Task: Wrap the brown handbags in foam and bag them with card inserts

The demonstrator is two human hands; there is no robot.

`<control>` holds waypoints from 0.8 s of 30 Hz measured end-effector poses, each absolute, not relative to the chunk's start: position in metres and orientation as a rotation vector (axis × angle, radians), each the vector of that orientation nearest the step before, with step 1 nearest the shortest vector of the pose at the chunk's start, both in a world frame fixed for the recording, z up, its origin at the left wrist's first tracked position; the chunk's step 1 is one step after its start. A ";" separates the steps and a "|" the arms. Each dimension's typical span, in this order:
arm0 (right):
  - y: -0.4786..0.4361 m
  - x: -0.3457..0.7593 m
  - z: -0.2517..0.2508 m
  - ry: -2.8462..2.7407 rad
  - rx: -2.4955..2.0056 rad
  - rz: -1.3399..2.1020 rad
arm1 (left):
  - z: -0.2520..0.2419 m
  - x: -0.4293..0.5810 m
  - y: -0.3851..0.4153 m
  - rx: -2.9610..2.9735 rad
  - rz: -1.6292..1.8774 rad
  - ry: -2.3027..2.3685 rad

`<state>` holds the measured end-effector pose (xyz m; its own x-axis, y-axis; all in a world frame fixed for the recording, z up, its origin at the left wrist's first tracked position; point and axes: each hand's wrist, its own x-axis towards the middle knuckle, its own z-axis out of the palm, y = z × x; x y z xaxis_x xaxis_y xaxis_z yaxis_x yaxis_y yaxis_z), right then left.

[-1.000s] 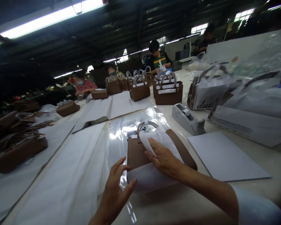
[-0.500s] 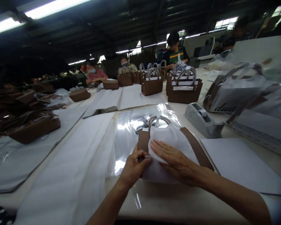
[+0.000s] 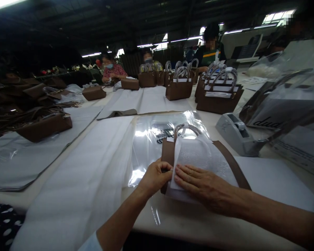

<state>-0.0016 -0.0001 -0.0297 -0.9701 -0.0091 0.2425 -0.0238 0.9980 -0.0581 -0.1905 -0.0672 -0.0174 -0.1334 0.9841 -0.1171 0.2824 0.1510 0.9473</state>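
A brown handbag point(image 3: 168, 150) leans back on the table in front of me, with plastic film around its upright handles point(image 3: 187, 127). Over its front lies a thin white wrapping sheet point(image 3: 196, 150). My left hand point(image 3: 157, 176) is closed at the bag's left side, thumb and forefinger curled together by the sheet's edge. Whether that edge is pinched too, I cannot tell. Flat on the sheet, fingers stretched out, rests my right hand point(image 3: 202, 184). Beneath and behind the bag spreads a clear printed plastic bag point(image 3: 145, 139).
A grey tape dispenser point(image 3: 238, 134) stands right of the bag, near white paper point(image 3: 274, 174). Long white sheets point(image 3: 75, 167) are stacked at left. Wrapped handbags point(image 3: 219, 101) line the back, brown pieces point(image 3: 47, 125) lie far left, and several people sit across the table.
The view has shifted, so the bag sits further right in it. My right hand has slid lower on the sheet, which lies flatter; my left hand stays at the bag's left side.
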 end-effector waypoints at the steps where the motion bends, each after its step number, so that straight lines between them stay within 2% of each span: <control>1: -0.001 -0.001 -0.030 -2.898 0.015 0.081 | -0.017 -0.191 -0.068 1.277 1.019 1.574; 6: -0.003 0.001 -0.030 -2.920 -0.029 0.038 | -0.019 -0.194 -0.076 1.395 1.002 1.620; 9: -0.004 0.001 -0.029 -2.927 -0.009 0.062 | -0.016 -0.197 -0.084 1.801 1.154 1.795; 13: -0.007 -0.003 -0.027 -2.900 -0.015 0.161 | -0.016 -0.201 -0.093 2.654 0.852 1.401; 15: -0.006 -0.004 -0.024 -2.884 -0.011 0.225 | -0.024 -0.203 -0.096 2.751 0.800 1.296; 18: 0.000 0.006 -0.012 -2.765 -0.022 0.367 | -0.041 -0.208 -0.099 2.726 0.949 1.363; 20: 0.006 0.024 -0.003 -2.519 -0.273 0.412 | -0.050 -0.209 -0.098 2.718 0.999 1.377; 24: 0.008 0.078 -0.008 -1.966 -0.981 0.281 | -0.053 -0.210 -0.096 2.754 1.002 1.398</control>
